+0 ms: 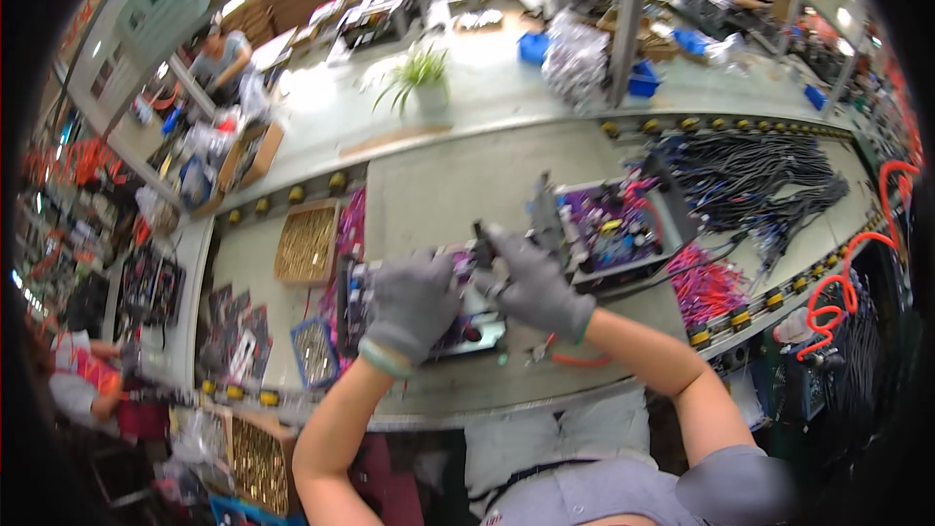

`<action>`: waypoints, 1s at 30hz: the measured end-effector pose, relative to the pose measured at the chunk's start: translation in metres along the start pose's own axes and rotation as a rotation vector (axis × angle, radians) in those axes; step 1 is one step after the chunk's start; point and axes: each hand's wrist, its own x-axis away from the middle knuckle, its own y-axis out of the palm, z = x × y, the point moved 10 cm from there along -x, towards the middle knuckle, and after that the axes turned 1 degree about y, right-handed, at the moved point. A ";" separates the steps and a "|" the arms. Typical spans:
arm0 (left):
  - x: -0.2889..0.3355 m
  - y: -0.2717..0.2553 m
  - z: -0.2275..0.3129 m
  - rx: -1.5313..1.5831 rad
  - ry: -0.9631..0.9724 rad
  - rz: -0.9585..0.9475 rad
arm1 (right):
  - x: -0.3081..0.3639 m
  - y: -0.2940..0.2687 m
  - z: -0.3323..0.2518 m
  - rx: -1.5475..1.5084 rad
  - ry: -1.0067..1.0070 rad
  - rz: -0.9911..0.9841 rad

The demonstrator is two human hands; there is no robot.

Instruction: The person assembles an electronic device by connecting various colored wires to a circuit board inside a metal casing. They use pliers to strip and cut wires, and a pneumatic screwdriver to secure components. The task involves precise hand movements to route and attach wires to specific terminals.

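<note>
My grey shirt [584,505] lay nearest, and beyond it my left hand [414,304] and right hand [534,287], both gloved, were close together over an open case [477,336] on the counter [458,175]. The right fingers were bent nearly together, apparently around a slim black part [481,245]; the left ones curled down with their tips hidden, so I could not tell whether they had hold of anything. Probably one hand steadied while the other worked. A box [300,281] of brass pieces and a blue tray [332,346] sat leftward, likely to keep small bits within reach; black cables [760,175] and pink wires [706,290] lay heaped rightward, seemingly sorted by kind. Before me I counted two open cases, including a second case [623,272] to the right, one box and one blue tray; the cables were too many to count.
</note>
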 end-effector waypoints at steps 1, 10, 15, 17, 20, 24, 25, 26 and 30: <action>0.003 -0.006 0.000 -0.012 -0.018 -0.002 | 0.004 0.000 -0.001 -0.019 0.044 -0.037; 0.002 0.000 -0.005 0.032 0.015 0.054 | 0.004 0.002 -0.005 0.033 -0.074 0.006; 0.002 -0.001 -0.004 0.083 0.024 0.035 | 0.007 -0.001 0.000 0.065 -0.097 0.023; 0.002 -0.001 -0.004 0.131 0.036 0.086 | 0.006 0.001 0.000 0.038 -0.071 0.013; 0.002 -0.002 -0.001 0.123 0.077 0.097 | 0.004 0.004 -0.005 0.021 -0.041 -0.019; -0.002 0.006 0.010 0.053 0.149 0.095 | 0.002 0.015 -0.005 0.087 -0.028 0.008; -0.007 0.006 0.015 0.039 0.164 0.104 | 0.003 0.009 -0.004 0.079 0.005 0.002; -0.012 0.006 0.023 0.028 0.183 0.115 | 0.004 0.002 -0.002 0.071 0.040 0.002; -0.010 0.004 0.020 0.122 0.086 0.114 | 0.005 -0.004 0.001 -0.014 -0.007 0.007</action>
